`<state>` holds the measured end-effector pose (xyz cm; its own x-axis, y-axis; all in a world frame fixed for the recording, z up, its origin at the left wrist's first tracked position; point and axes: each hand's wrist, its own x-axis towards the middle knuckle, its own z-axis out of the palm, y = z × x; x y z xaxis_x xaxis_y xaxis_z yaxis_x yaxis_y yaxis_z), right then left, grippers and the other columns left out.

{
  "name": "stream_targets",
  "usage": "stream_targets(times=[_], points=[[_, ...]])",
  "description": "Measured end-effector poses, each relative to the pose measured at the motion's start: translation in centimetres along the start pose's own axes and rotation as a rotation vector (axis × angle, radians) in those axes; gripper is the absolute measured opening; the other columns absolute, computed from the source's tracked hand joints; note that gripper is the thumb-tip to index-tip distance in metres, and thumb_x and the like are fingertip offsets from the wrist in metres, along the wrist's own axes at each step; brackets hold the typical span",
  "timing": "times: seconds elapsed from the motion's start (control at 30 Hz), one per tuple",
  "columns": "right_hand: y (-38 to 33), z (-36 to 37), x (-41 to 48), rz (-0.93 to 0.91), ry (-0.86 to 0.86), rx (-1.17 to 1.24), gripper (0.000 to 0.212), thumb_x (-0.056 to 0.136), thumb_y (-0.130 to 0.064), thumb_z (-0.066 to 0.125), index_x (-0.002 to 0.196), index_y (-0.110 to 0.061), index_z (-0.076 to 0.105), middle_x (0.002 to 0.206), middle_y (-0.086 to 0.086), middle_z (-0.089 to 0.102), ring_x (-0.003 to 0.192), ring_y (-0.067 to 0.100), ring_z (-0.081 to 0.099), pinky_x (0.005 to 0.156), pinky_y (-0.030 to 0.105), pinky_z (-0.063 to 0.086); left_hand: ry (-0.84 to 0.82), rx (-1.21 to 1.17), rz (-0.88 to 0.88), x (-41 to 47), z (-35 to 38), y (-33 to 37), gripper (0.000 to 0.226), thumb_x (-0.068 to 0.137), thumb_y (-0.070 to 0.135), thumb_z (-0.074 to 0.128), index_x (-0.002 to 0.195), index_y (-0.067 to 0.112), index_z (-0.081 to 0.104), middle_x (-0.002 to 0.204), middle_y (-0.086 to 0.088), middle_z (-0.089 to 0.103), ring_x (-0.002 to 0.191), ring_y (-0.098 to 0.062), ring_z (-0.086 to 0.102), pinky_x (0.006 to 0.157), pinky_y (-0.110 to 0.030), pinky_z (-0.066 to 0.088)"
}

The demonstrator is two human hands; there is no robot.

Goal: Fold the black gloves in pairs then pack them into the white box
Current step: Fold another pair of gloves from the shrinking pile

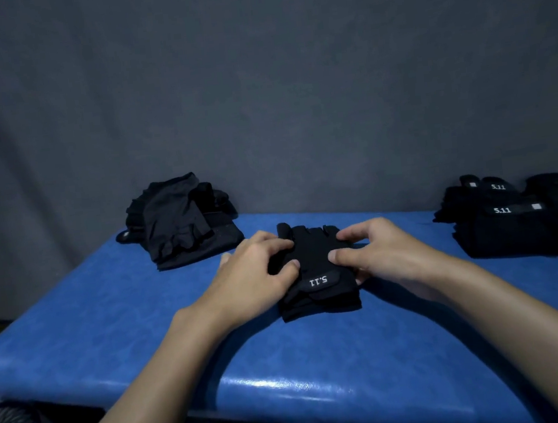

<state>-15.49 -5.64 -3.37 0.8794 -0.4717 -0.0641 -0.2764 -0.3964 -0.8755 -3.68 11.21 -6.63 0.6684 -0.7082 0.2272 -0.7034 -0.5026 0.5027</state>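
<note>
The stacked black gloves [319,296] lie on the blue padded table [287,365], held between the 2 hands. Their long axis runs straight away from the person, with the cuffs and "5.11" wrist strap at the near end and the short finger stubs at the far end. The left hand [254,272] grips the left edge, fingers curled over it and thumb pressed on top. The right hand [378,252] mirrors it on the right edge, and the 2 thumb tips are near each other. Both forearms reach in from the near corners.

How many gloves are in the stack is unclear. There are 2 more heaps: a loose glove pile [179,222] beyond and left of the left hand, and a labelled glove pile [512,217] well right of the right hand, showing 3 "5.11" tags.
</note>
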Motion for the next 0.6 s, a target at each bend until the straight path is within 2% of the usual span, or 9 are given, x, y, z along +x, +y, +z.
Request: stream_targets(times=[0.07,0.13,0.2,0.27,0.33,0.4,0.47,0.53,0.6], points=[[0.2,0.0,0.0,0.001,-0.015,-0.005,0.046,0.088,-0.024,0.07,0.129,-0.012,0.055,0.107,0.003,0.065,0.059,0.013,0.058,0.062,0.023,0.052,-0.005,-0.002,-0.012,0.0,-0.1,-0.1,0.052,0.089,0.056,0.049,0.134,0.032,0.058,0.129,0.017,0.055,0.126,-0.01,0.047,0.112,-0.047,0.032],[0.4,0.0,0.2,-0.066,0.061,-0.095,0.034,0.089,-0.03,0.067,0.121,-0.018,0.061,0.11,0.001,0.063,0.079,0.012,0.061,0.079,0.029,0.053,0.004,-0.081,-0.033,0.0,-0.3,-0.3,0.051,0.088,0.057,0.046,0.131,0.034,0.061,0.123,0.015,0.059,0.123,-0.011,0.051,0.111,-0.047,0.035],[0.1,-0.2,0.0,-0.219,0.141,-0.234,0.026,0.089,-0.035,0.066,0.113,-0.025,0.065,0.117,-0.004,0.057,0.095,0.006,0.055,0.09,0.026,0.049,0.033,-0.138,-0.037,0.2,-0.7,-0.7,0.036,0.097,0.045,0.047,0.127,0.035,0.064,0.122,0.012,0.061,0.12,-0.009,0.054,0.11,-0.044,0.039],[-0.5,-0.4,-0.7,-0.379,0.044,-0.209,0.024,0.087,-0.035,0.067,0.11,-0.027,0.068,0.117,-0.011,0.056,0.099,-0.004,0.053,0.081,0.013,0.048,0.074,-0.165,-0.038,0.2,-1.4,-1.2,0.028,0.102,0.034,0.048,0.124,0.034,0.065,0.124,0.01,0.062,0.117,-0.007,0.056,0.107,-0.038,0.042],[-0.8,-0.5,-1.4,-0.454,-0.108,-0.233,0.03,0.08,-0.049,0.071,0.106,-0.035,0.069,0.115,-0.018,0.061,0.107,-0.008,0.053,0.084,0.01,0.044,0.095,-0.177,-0.023,-0.1,-2.1,-1.4,0.027,0.101,0.028,0.051,0.122,0.033,0.066,0.122,0.01,0.061,0.114,-0.005,0.056,0.103,-0.028,0.042],[-0.3,-0.3,-1.6,-0.477,-0.163,-0.377,0.045,0.065,-0.07,0.066,0.105,-0.048,0.066,0.116,-0.029,0.059,0.119,-0.001,0.049,0.1,0.027,0.043,0.085,-0.186,0.028,-0.7,-2.6,-1.5,0.025,0.099,0.025,0.055,0.119,0.032,0.067,0.119,0.017,0.06,0.115,0.002,0.054,0.096,-0.015,0.039],[0.3,-0.2,-1.7,-0.461,-0.196,-0.461,0.052,0.059,-0.074,0.062,0.106,-0.052,0.063,0.114,-0.034,0.056,0.12,-0.001,0.047,0.106,0.041,0.038,0.05,-0.174,0.09,-1.1,-2.7,-1.4,0.023,0.098,0.024,0.057,0.118,0.03,0.069,0.119,0.022,0.06,0.115,0.008,0.053,0.09,-0.005,0.035],[0.6,-0.2,-1.9,-0.455,-0.221,-0.481,0.056,0.057,-0.071,0.062,0.109,-0.05,0.062,0.114,-0.035,0.056,0.116,-0.004,0.049,0.109,0.042,0.034,0.006,-0.154,0.135,-1.5,-2.6,-1.1,0.024,0.098,0.024,0.059,0.12,0.028,0.069,0.119,0.022,0.062,0.115,0.008,0.053,0.09,-0.007,0.037],[0.8,-0.2,-2.1,-0.46,-0.236,-0.49,0.057,0.059,-0.067,0.062,0.113,-0.049,0.061,0.115,-0.035,0.056,0.116,-0.006,0.05,0.11,0.042,0.033,-0.03,-0.137,0.169,-1.7,-2.3,-1.0,0.024,0.098,0.028,0.059,0.12,0.028,0.069,0.119,0.019,0.063,0.114,0.004,0.056,0.094,-0.017,0.041]])
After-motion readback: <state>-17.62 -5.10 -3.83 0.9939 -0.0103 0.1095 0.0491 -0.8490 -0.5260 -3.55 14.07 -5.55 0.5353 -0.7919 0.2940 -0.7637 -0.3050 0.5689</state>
